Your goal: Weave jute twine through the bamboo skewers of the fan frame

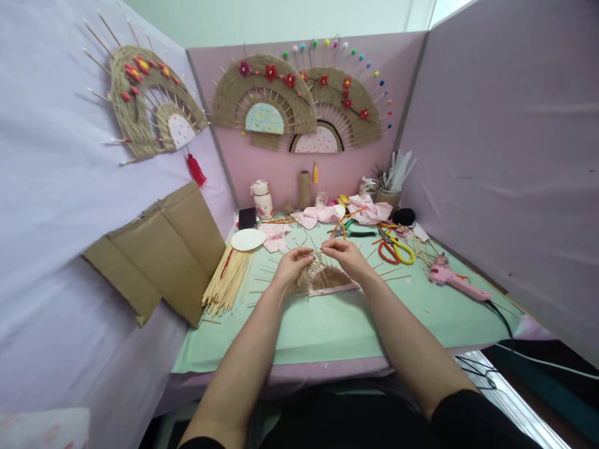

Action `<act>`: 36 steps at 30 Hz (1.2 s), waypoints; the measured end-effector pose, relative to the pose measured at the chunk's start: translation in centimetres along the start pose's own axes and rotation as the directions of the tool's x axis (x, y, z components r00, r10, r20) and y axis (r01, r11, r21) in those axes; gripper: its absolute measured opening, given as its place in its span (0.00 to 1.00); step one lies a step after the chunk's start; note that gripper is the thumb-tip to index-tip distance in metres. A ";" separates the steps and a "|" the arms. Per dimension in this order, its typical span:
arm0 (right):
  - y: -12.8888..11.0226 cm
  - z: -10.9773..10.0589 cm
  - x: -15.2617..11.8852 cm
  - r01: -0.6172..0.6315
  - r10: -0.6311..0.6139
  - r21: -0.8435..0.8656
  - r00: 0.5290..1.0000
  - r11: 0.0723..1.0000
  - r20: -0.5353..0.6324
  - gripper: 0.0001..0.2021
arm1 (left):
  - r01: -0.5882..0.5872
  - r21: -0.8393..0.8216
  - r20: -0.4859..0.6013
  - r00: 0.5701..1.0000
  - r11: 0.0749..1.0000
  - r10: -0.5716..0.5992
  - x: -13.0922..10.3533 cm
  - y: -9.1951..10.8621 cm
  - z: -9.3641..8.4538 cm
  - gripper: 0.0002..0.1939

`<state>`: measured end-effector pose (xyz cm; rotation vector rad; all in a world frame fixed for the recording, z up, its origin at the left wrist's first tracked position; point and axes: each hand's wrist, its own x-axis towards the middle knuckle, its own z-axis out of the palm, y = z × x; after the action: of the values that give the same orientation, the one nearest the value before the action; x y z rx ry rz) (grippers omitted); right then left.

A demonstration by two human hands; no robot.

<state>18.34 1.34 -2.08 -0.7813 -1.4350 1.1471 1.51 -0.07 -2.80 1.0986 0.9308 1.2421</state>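
A half-round fan piece [334,279] with a brown centre and a pink lower edge lies on the green table cover [322,337]. Thin wooden sticks spread out from it to both sides. My left hand [294,265] is over its upper left part, fingers pinched at thin tan twine [306,274]. Close by on the right, my right hand [344,254] is also pinched, its fingertips near those of my left hand. What lies between the right fingertips is too small to make out.
Wooden sticks [228,284] and a white oval [248,239] lie left, beside cardboard [161,249]. Scissors [401,251], pliers [362,234] and pink cloth [369,210] lie behind and right. A corded pink glue gun [461,284] is at the far right. Finished fans [264,81] hang behind.
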 end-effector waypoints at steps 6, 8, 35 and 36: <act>0.2 0.1 -0.1 -0.113 0.114 0.027 0.992 0.993 -0.048 0.12 | -0.024 -0.188 -0.137 0.991 0.982 -0.002 0.1 0.5 0.1 0.19; 0.3 0.1 -0.1 -0.114 0.115 0.026 0.993 0.993 -0.039 0.12 | -0.048 -0.214 -0.166 0.986 0.976 0.013 0.2 0.5 0.0 0.19; 0.1 0.4 0.1 -0.092 0.100 0.276 0.995 0.957 -0.017 0.11 | -0.124 0.129 0.076 0.991 0.984 0.114 -0.4 0.5 0.7 0.15; 0.1 0.4 0.1 -0.086 0.096 0.256 0.995 0.963 -0.023 0.11 | -0.105 0.129 0.078 0.992 0.986 0.096 -0.4 0.4 0.7 0.15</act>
<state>17.89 1.36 -2.11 -0.6874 -1.2026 1.3511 2.07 -0.59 -2.22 1.3012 0.9238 1.2280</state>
